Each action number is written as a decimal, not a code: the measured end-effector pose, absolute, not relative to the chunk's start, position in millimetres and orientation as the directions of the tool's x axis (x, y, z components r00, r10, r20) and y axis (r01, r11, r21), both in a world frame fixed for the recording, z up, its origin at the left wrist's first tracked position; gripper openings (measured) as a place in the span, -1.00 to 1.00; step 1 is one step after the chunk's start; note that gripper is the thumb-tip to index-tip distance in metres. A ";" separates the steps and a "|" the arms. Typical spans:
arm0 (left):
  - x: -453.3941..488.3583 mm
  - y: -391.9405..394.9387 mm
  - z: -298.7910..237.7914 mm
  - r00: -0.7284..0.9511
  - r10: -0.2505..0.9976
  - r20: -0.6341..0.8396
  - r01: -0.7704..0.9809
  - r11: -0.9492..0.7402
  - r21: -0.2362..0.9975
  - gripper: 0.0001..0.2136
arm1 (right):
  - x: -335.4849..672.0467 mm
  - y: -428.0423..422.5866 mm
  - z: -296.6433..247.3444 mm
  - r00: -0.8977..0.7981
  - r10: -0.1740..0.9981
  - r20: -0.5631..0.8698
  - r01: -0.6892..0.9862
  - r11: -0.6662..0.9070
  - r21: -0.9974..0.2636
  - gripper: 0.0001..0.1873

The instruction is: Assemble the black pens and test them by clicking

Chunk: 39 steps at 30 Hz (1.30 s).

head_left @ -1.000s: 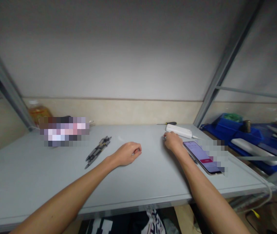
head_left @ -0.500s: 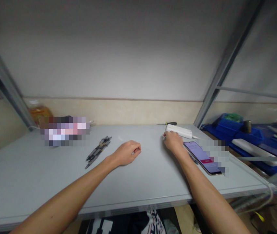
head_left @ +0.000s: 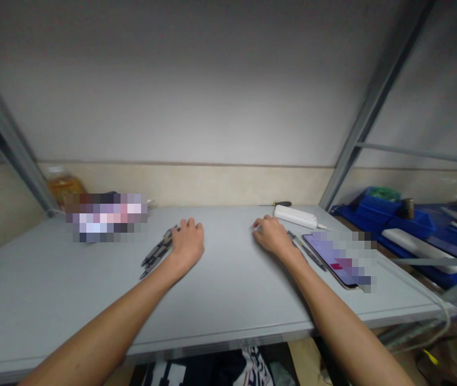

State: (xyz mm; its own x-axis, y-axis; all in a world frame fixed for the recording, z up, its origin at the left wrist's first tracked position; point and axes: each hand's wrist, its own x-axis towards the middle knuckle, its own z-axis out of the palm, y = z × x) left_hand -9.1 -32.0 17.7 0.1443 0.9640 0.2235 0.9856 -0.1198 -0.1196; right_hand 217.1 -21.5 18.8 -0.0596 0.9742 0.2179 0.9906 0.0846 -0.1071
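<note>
On the left of the white table lies a bundle of grey and black pens (head_left: 156, 254). My left hand (head_left: 188, 241) rests at the right side of this bundle, fingers stretched forward and apart, its thumb side over the pens' far ends; no pen shows in its grip. My right hand (head_left: 270, 234) hovers or rests on the table farther right, its fingers loosely bent and parted with nothing visible in them. Just right of that wrist, a few similar pens (head_left: 311, 254) lie slanted along the left edge of a phone (head_left: 327, 257) with a lit screen.
Behind my right hand sit a white power strip (head_left: 296, 216) and a screwdriver (head_left: 282, 203). A bottle of amber liquid (head_left: 65, 185) stands at the back left beside a blurred-out item. Blue bins (head_left: 376, 206) lie past the metal frame on the right.
My left hand has moved left from mid-table to the pen bundle and its fingers have opened out. My right hand has shifted slightly left, uncovering more of the pens beside the phone.
</note>
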 end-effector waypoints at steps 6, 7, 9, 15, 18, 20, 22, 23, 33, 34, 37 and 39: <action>-11.0 -28.7 15.2 0.147 0.976 0.162 0.981 -0.123 -0.150 -0.67 | 218.3 -18.9 15.7 -0.097 0.968 0.233 0.983 0.129 -0.127 -0.71; -11.1 -28.3 15.3 0.143 0.977 0.159 0.981 -0.119 -0.155 -0.66 | 218.6 -18.4 14.9 -0.102 0.968 0.229 0.982 0.134 -0.131 -0.70; -11.5 -27.5 15.6 0.137 0.979 0.154 0.981 -0.112 -0.160 -0.66 | 219.3 -17.5 13.7 -0.116 0.968 0.224 0.979 0.149 -0.137 -0.70; -12.4 -28.0 18.3 0.160 0.977 0.139 0.977 -0.137 -0.167 -0.64 | 218.9 -16.9 13.1 -0.145 0.964 0.224 0.971 0.182 -0.154 -0.71; -12.2 -29.6 21.3 0.193 0.972 0.136 0.973 -0.171 -0.158 -0.63 | 217.9 -16.5 12.4 -0.167 0.961 0.220 0.963 0.207 -0.173 -0.72; -11.6 -30.1 22.7 0.229 0.965 0.126 0.966 -0.210 -0.151 -0.63 | 217.3 -16.1 11.2 -0.202 0.954 0.221 0.951 0.245 -0.188 -0.73; -10.5 -29.9 22.3 0.275 0.953 0.128 0.956 -0.257 -0.144 -0.61 | 216.8 -15.8 10.0 -0.246 0.943 0.225 0.935 0.292 -0.200 -0.74; -9.8 -29.4 21.4 0.302 0.944 0.136 0.949 -0.285 -0.135 -0.60 | 216.4 -15.8 9.5 -0.267 0.937 0.226 0.927 0.314 -0.204 -0.74; 6.6 -26.7 -2.3 0.595 0.680 0.428 0.552 -0.733 0.398 -0.81 | 199.4 -20.8 5.4 -0.524 0.794 0.308 0.760 0.600 -0.252 -0.78; 8.8 -27.2 -3.9 0.596 0.667 0.448 0.497 -0.744 0.446 -0.80 | 197.2 -21.0 4.0 -0.550 0.773 0.317 0.737 0.628 -0.252 -0.80; 13.3 -27.8 -6.2 0.559 0.655 0.508 0.371 -0.746 0.553 -0.74 | 192.3 -20.6 -0.5 -0.596 0.731 0.333 0.693 0.677 -0.249 -0.84; 14.0 -27.3 -5.7 0.520 0.667 0.534 0.326 -0.733 0.597 -0.70 | 190.8 -19.8 -2.8 -0.613 0.714 0.337 0.666 0.697 -0.265 -0.84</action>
State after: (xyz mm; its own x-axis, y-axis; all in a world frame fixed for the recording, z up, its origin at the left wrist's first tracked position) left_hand 14.0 -27.3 -5.7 0.5198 0.6665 0.5344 0.3262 -0.7330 0.5969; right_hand 190.8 -19.8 -2.8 -0.6133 0.7144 0.3369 0.6663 0.6970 -0.2650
